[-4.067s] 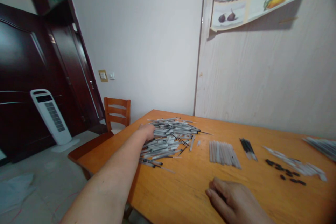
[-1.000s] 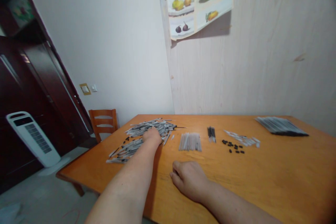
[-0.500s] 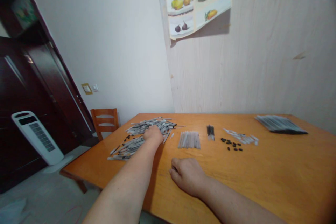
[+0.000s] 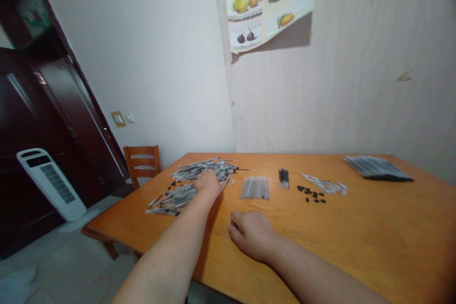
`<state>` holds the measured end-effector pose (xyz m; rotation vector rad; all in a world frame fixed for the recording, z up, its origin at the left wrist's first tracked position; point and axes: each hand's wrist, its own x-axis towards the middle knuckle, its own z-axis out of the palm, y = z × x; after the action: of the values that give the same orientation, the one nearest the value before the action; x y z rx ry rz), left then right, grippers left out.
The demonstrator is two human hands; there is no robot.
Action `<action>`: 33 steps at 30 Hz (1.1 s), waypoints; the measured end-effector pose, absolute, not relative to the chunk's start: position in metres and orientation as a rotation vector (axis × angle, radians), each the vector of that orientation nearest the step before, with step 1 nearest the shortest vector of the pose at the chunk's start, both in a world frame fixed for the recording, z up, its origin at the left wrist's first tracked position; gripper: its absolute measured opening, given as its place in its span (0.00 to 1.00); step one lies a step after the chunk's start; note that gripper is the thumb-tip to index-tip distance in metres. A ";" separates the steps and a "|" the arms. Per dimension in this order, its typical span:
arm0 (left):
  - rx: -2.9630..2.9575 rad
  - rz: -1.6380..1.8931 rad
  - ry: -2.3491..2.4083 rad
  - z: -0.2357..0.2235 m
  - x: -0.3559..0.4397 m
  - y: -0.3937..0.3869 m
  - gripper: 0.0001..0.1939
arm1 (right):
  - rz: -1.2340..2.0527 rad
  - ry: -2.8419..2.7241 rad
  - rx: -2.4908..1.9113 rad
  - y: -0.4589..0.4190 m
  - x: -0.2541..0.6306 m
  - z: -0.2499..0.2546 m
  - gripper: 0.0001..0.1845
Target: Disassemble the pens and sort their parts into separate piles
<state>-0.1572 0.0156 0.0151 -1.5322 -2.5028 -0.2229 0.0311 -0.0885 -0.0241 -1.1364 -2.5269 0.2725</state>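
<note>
My left hand (image 4: 207,182) reaches over a loose heap of slim pen parts (image 4: 181,194), clear and grey with dark ends. Its fingertips point down into the heap, mostly hidden behind the back of the hand. My right hand (image 4: 252,233) rests on the table with its fingers curled in and nothing visible in it. Just beyond it lies a neat row of clear pen barrels (image 4: 255,188). Farther right are a small bundle of dark refills (image 4: 283,178), scattered white caps (image 4: 326,184) and several small black plugs (image 4: 313,194).
The wooden table (image 4: 363,237) meets a pale wall at its far edge. A flat stack of pens (image 4: 377,168) with dark ends lies at the far right. A wooden chair (image 4: 143,164) stands beyond the left edge, and a white tower appliance (image 4: 53,185) stands near the door.
The view has shifted slightly, moving the table items a little left in the picture. My left hand stays over the heap, and my right hand keeps its place on the table.
</note>
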 end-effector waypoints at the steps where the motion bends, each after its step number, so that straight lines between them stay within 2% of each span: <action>1: -1.527 -0.227 -2.491 0.013 -0.157 0.015 0.28 | 0.270 -2.526 -1.131 -0.088 0.031 -0.024 0.15; 15: -1.527 -0.285 -2.269 -0.003 -0.156 0.000 0.16 | 0.282 -2.540 -1.150 -0.090 0.032 -0.018 0.14; 33: -1.631 -0.230 -2.287 0.007 -0.150 -0.008 0.17 | 0.304 -2.552 -1.158 -0.091 0.033 -0.017 0.15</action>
<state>-0.1497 -0.0084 0.0070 -1.6312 -2.2866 -0.2302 0.0331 -0.0909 -0.0170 -1.1580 -2.5524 0.3038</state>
